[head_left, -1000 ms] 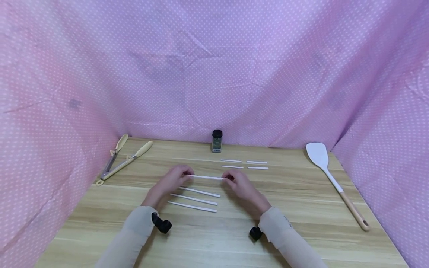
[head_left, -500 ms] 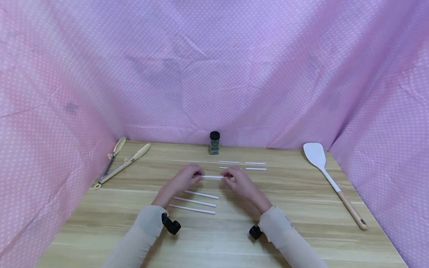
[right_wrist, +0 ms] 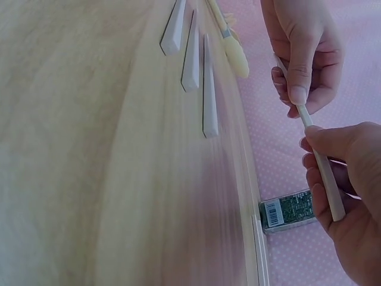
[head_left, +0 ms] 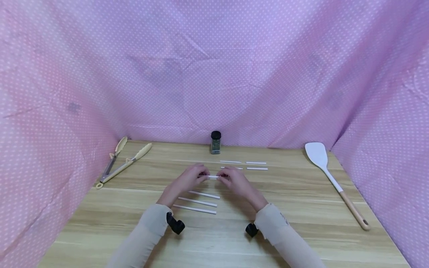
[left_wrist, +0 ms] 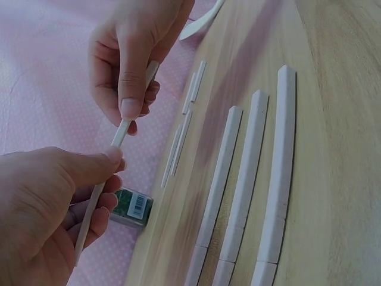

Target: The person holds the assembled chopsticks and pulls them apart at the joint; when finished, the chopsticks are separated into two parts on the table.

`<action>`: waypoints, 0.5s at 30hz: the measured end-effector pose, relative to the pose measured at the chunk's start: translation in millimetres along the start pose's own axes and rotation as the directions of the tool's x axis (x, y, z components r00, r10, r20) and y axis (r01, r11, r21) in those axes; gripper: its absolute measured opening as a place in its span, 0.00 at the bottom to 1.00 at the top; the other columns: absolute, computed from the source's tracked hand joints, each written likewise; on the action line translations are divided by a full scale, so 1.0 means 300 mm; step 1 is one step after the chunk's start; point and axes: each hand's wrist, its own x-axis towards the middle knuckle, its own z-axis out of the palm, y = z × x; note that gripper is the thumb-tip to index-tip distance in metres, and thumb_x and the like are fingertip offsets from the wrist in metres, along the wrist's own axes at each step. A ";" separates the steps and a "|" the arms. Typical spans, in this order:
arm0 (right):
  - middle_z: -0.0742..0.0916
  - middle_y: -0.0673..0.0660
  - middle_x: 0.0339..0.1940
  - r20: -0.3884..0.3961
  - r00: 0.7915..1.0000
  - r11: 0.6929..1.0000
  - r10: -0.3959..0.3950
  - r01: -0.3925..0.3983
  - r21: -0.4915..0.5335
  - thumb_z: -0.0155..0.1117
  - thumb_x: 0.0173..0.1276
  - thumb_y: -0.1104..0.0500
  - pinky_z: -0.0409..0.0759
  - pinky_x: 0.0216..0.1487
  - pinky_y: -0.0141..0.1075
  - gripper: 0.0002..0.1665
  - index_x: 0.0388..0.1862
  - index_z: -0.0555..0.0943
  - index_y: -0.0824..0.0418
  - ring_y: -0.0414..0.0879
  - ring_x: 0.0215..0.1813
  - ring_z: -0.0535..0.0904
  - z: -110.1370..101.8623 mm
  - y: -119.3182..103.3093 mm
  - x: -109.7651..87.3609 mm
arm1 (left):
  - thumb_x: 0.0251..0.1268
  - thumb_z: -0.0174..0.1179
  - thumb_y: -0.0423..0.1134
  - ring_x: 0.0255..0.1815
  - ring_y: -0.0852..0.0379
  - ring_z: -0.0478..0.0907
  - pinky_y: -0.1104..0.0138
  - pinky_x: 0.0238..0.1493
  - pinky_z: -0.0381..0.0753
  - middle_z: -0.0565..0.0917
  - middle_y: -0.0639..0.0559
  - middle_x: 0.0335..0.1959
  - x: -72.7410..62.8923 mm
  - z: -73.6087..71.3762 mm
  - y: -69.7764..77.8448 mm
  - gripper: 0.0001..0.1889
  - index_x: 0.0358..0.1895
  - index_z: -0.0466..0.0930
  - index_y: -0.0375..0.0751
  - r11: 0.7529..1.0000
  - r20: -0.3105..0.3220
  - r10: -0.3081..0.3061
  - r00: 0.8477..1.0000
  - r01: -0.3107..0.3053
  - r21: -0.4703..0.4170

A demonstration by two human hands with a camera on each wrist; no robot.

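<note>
Both hands hold one white chopstick (head_left: 213, 176) crosswise above the table. My left hand (head_left: 188, 179) pinches it between thumb and fingers, and my right hand (head_left: 237, 182) pinches it a short gap away. In the left wrist view, one end of the chopstick (left_wrist: 121, 132) runs past the left fingers and the other emerges above the right thumb. The right wrist view shows its thick end (right_wrist: 333, 205) against the right fingers. Three white chopsticks (head_left: 198, 201) lie side by side nearer the body, partly behind the left wrist; seams cross them in the left wrist view.
Several short white stick pieces (head_left: 256, 162) lie in two rows farther back. Behind them stands a black-lidded spice jar (head_left: 216, 143). Cream-tipped tongs (head_left: 120, 169) lie spread at the left; a white spatula (head_left: 318, 156) with a wooden handle lies right. Pink dotted cloth (head_left: 214, 74) surrounds the table.
My left hand has moved right along the chopstick, so the stretch showing between the hands is much shorter. My right hand has stayed nearly in place.
</note>
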 end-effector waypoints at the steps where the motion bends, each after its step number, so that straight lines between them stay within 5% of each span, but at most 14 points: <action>1: 0.83 0.49 0.34 0.004 1.000 1.000 0.000 0.000 -0.002 0.65 0.66 0.58 0.78 0.41 0.32 0.05 0.38 0.84 0.58 0.40 0.38 0.78 -0.002 0.000 0.000 | 0.64 0.62 0.37 0.33 0.63 0.74 0.70 0.37 0.76 0.79 0.56 0.32 0.001 -0.001 0.001 0.03 0.36 0.83 0.41 1.000 -0.001 0.009 1.000 -0.009 0.002; 15: 0.81 0.51 0.31 -0.002 0.996 0.996 -0.092 0.092 -0.022 0.62 0.67 0.61 0.76 0.37 0.31 0.03 0.34 0.79 0.60 0.40 0.35 0.74 -0.008 0.012 0.008 | 0.63 0.62 0.36 0.31 0.64 0.73 0.72 0.34 0.76 0.79 0.56 0.30 0.007 0.010 -0.031 0.03 0.34 0.83 0.42 0.998 -0.051 0.042 0.998 -0.044 -0.047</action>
